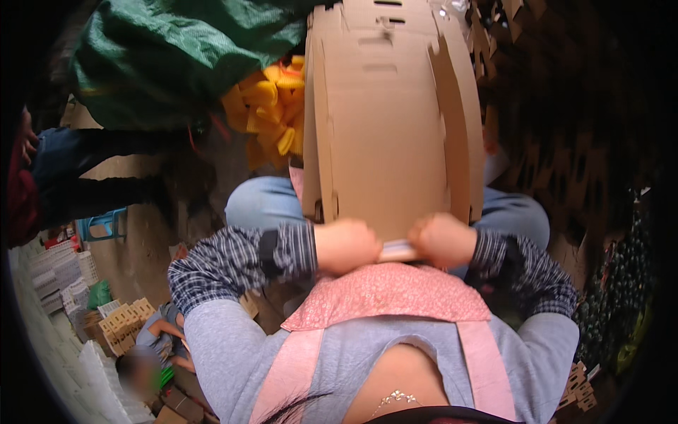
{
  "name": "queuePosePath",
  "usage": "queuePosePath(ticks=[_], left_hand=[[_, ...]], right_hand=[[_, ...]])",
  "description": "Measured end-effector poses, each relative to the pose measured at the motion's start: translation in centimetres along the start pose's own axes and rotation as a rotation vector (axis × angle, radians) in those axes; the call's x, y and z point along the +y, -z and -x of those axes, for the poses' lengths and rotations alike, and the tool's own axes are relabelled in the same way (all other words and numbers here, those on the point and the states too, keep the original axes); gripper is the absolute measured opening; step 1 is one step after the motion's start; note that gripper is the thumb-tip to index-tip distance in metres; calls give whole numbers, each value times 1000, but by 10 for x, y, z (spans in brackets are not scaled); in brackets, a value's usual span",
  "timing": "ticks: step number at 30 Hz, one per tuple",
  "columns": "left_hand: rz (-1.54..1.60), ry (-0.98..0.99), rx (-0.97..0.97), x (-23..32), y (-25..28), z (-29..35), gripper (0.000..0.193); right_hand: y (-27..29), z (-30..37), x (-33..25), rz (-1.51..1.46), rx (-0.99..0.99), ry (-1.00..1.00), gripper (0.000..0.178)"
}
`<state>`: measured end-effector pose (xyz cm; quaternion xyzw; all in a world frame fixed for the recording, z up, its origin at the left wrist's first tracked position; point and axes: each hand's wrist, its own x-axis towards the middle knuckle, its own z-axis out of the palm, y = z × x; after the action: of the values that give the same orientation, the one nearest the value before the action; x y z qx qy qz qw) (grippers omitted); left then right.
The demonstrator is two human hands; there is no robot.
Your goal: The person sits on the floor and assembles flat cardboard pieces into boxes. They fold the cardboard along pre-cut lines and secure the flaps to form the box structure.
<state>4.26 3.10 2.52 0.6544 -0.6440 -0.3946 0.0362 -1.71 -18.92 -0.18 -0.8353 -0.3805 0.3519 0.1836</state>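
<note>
A long brown cardboard box blank (pixel 385 148) with slots and folded side flaps stretches away from me between my knees. At its near end, my left hand (pixel 349 244) is closed on the edge, knuckles up. My right hand (pixel 443 240), slightly blurred, is closed on the same edge a little to the right. A pale strip (pixel 397 249) shows between the two hands, close against my pink apron (pixel 395 293); whether it is part of the cardboard I cannot tell. My fingertips are hidden under the edge.
Beyond the cardboard's left side are yellow pieces (pixel 272 102) and a large green sack (pixel 176 56). One person's legs (pixel 92 155) are at the left, near a blue stool (pixel 103 225). Another person (pixel 164 336) sits lower left by stacked cardboard (pixel 126 325). More cardboard pieces (pixel 558 169) lie right.
</note>
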Motion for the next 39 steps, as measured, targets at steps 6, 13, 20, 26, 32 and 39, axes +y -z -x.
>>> queuePosePath(ticks=[6, 13, 20, 26, 32, 39], left_hand=[[901, 216, 896, -96, 67, 37, 44], [632, 652, 1108, -201, 45, -10, 66], [1167, -99, 1618, -169, 60, -8, 21], [1330, -352, 1048, -173, 69, -1, 23], [394, 260, 489, -159, 117, 6, 58], [18, 229, 204, -143, 160, -22, 68]], right_hand=[[95, 26, 64, -861, 583, -142, 33], [63, -58, 192, -1261, 1239, 205, 38], [64, -50, 170, -1175, 1565, 280, 30], [66, -29, 163, -1334, 1200, 815, 45], [105, 7, 155, -413, 615, 49, 58], [128, -8, 114, 105, 356, -511, 69]])
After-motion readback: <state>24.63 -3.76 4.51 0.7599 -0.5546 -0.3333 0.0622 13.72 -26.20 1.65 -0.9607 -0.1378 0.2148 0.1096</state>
